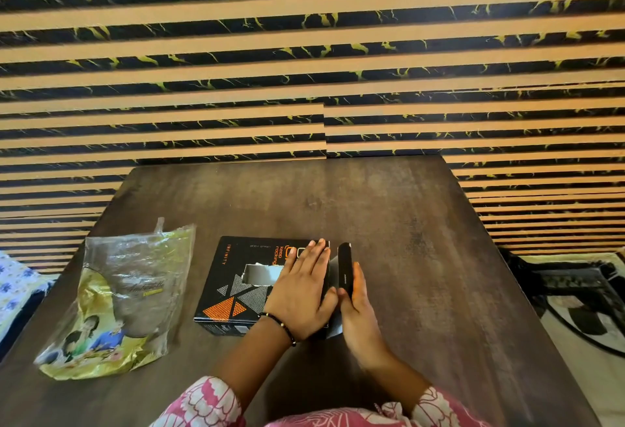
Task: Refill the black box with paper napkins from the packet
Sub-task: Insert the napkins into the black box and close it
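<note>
The black box sits mid-surface, near the front edge, with a rectangular cutout in its top showing something white inside and orange and grey triangles printed on the lid. The left hand lies flat and open on the box's right half, fingers straight, while the right hand stands edge-on just right of it, fingers extended and pressed against the box's end flap, which stands upright and slightly apart from the box. The packet, crinkled clear and yellow plastic, lies to the left of the box, apart from it, on the dark brown surface.
</note>
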`<act>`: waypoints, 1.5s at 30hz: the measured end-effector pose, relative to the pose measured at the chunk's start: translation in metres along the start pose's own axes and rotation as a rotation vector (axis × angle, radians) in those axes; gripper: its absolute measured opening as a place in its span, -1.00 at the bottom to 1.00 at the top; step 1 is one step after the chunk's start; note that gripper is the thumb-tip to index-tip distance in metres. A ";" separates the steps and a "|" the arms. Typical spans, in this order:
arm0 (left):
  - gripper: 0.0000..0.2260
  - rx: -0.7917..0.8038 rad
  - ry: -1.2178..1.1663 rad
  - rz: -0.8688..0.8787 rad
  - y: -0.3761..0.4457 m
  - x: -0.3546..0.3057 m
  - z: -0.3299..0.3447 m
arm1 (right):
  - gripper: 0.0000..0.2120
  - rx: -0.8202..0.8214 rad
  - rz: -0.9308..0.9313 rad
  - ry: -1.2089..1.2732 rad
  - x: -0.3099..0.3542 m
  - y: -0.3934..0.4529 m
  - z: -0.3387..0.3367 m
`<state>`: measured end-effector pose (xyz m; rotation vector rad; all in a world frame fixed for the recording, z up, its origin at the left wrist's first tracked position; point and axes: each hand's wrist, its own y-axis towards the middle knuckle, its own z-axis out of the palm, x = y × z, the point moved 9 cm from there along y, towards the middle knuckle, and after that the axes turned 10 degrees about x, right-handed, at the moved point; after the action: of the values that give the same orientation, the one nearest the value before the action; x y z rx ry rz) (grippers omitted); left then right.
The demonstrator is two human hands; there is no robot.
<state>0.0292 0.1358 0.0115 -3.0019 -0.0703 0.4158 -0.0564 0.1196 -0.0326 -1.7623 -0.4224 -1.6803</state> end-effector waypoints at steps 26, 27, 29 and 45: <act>-0.33 0.003 -0.014 -0.056 0.004 0.003 -0.001 | -0.55 0.177 0.037 0.086 -0.014 -0.006 0.024; -0.33 0.005 -0.022 -0.055 0.005 0.004 -0.001 | -0.56 0.174 0.040 0.082 -0.013 -0.006 0.024; -0.33 -0.006 -0.057 -0.047 0.006 0.006 -0.002 | -0.56 0.146 0.045 0.047 -0.009 -0.007 0.023; -0.48 -0.179 -0.038 -0.293 -0.068 0.107 -0.031 | -0.38 -0.006 -0.204 -1.270 0.051 0.016 0.069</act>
<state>0.1383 0.2070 0.0204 -3.0849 -0.5706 0.4551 0.0125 0.1422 0.0155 -2.6673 -1.1387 -0.4324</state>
